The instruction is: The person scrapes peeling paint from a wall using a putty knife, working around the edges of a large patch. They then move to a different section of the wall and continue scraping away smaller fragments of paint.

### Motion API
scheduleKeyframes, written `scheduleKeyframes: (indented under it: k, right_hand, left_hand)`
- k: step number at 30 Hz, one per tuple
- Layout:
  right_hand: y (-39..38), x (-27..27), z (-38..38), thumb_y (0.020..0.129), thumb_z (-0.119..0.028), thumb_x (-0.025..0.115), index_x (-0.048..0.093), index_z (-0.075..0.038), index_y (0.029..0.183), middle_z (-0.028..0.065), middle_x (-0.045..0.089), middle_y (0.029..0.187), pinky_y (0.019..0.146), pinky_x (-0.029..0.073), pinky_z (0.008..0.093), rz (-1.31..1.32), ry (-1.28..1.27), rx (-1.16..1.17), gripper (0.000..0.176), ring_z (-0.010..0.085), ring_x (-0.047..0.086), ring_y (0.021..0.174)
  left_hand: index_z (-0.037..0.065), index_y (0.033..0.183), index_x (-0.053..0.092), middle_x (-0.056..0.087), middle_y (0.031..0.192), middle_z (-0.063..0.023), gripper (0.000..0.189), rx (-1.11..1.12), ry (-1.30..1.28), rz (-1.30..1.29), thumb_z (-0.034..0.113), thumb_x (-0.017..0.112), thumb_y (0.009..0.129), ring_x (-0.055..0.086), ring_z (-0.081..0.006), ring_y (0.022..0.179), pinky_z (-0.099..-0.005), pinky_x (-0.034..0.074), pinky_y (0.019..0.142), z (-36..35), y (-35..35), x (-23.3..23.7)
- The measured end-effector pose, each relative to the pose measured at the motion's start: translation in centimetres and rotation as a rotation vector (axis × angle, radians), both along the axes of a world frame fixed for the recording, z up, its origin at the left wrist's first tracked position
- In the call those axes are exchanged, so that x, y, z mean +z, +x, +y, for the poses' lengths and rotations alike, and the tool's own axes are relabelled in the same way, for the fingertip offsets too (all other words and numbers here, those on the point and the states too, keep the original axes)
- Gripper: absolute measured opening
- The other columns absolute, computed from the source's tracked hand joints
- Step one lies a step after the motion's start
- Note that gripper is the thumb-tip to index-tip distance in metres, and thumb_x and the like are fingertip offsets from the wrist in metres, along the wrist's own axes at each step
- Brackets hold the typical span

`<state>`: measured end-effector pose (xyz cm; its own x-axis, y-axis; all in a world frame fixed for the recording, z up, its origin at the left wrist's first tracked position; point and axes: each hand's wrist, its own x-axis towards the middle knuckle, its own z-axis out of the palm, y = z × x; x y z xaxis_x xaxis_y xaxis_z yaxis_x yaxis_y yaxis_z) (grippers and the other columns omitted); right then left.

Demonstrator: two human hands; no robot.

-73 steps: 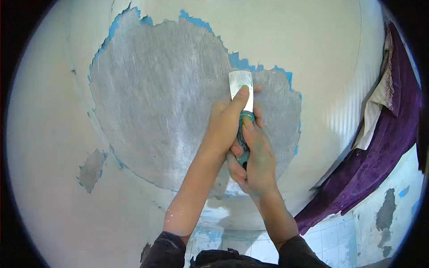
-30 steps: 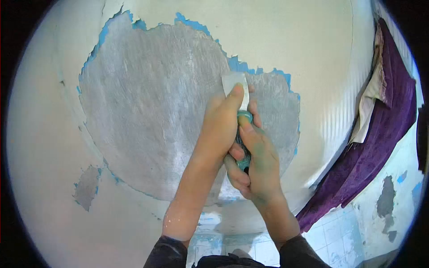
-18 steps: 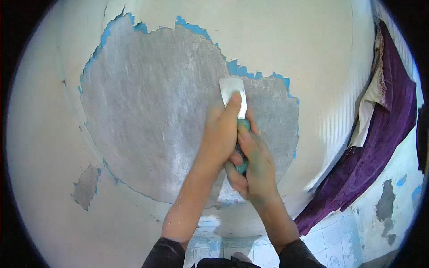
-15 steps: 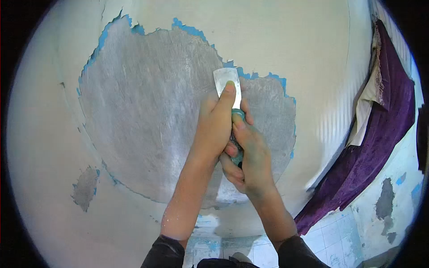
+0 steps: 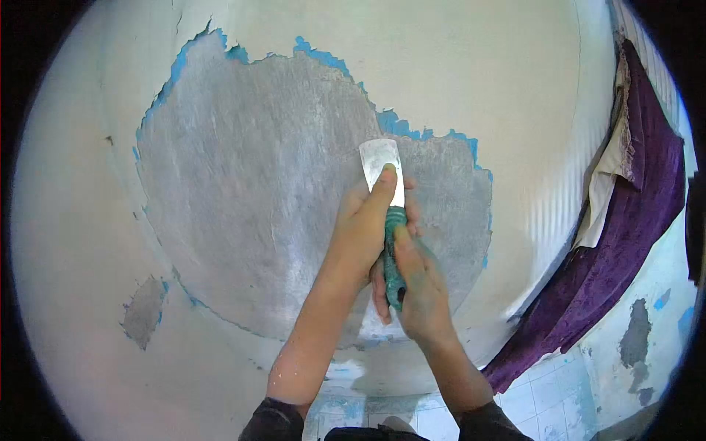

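Head view: A scraper (image 5: 382, 153) stands nearly upright against the wall (image 5: 507, 81), its blade just below the blue edge (image 5: 398, 128), the left hand (image 5: 356, 229) clamped nearer the blade, the right hand (image 5: 422, 290) closed around the lower handle.

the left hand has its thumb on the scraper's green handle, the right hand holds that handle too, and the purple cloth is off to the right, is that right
Not quite: the head view shows the left hand with its thumb on the scraper's metal blade. The right hand does hold the green handle, and the purple cloth is off to the right.
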<state>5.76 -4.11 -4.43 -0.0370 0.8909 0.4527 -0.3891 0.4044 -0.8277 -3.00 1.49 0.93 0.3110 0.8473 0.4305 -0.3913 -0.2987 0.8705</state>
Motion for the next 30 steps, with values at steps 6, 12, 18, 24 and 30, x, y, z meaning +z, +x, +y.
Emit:
scheduleKeyframes:
  k: [6, 12, 18, 24, 30]
  right_hand:
    - [0.5, 2.0, -0.1, 0.103, -0.034, 0.038, 0.048, -0.002, 0.116, 0.0020, 0.046, 0.058, 0.028, 0.026, 0.0179, 0.073, -0.014, 0.116, 0.036, 0.0055, 0.031, 0.034]
    - [0.5, 2.9, -1.0, 0.104, -0.036, 0.038, 0.043, -0.003, 0.119, 0.0004, 0.048, 0.064, 0.030, 0.027, 0.0200, 0.021, -0.017, 0.048, 0.037, 0.0046, 0.033, 0.038]
    - [0.1, 2.6, -1.7, 0.103, -0.032, 0.040, 0.039, -0.001, 0.137, 0.0008, 0.048, 0.067, 0.031, 0.026, 0.0178, 0.071, -0.110, 0.046, 0.046, 0.0037, 0.031, 0.039]
    - [0.2, 2.9, -2.0, 0.102, -0.030, 0.042, 0.039, -0.001, 0.137, 0.0017, 0.048, 0.067, 0.030, 0.026, 0.0179, 0.094, -0.106, 0.030, 0.045, 0.0041, 0.035, 0.041]
    - [0.5, 2.8, -1.9, 0.102, -0.032, 0.044, 0.044, -0.004, 0.125, 0.0022, 0.049, 0.069, 0.028, 0.025, 0.0177, 0.106, -0.173, 0.048, 0.037, 0.0039, 0.037, 0.043]
  left_hand:
    - [0.000, 0.116, 0.054, 0.057, 0.073, -0.0054, 0.044, -0.134, -0.012, -0.113, 0.040, 0.043, 0.101, 0.060, -0.0168, 0.064, -0.0324, 0.053, 0.067, -0.7, 0.7, 0.2]
    - [-0.002, 0.120, 0.052, 0.056, 0.073, -0.0042, 0.044, -0.062, 0.026, -0.166, 0.037, 0.041, 0.102, 0.058, -0.0150, 0.058, -0.0339, 0.054, 0.065, -0.7, 1.1, 1.1]
    - [-0.001, 0.126, 0.046, 0.056, 0.083, -0.0074, 0.041, -0.036, -0.004, -0.168, 0.032, 0.040, 0.103, 0.060, -0.0162, 0.060, -0.0309, 0.051, 0.058, -1.0, 0.9, 0.8]
    - [-0.001, 0.124, 0.044, 0.055, 0.085, -0.0077, 0.037, -0.033, -0.021, -0.172, 0.029, 0.038, 0.103, 0.058, -0.0160, 0.057, -0.0291, 0.050, 0.054, -1.6, 1.0, 0.5]
    - [-0.002, 0.125, 0.043, 0.053, 0.083, -0.0074, 0.039, -0.013, -0.020, -0.193, 0.029, 0.040, 0.102, 0.057, -0.0158, 0.054, -0.0316, 0.052, 0.056, -1.6, 1.1, 0.9]
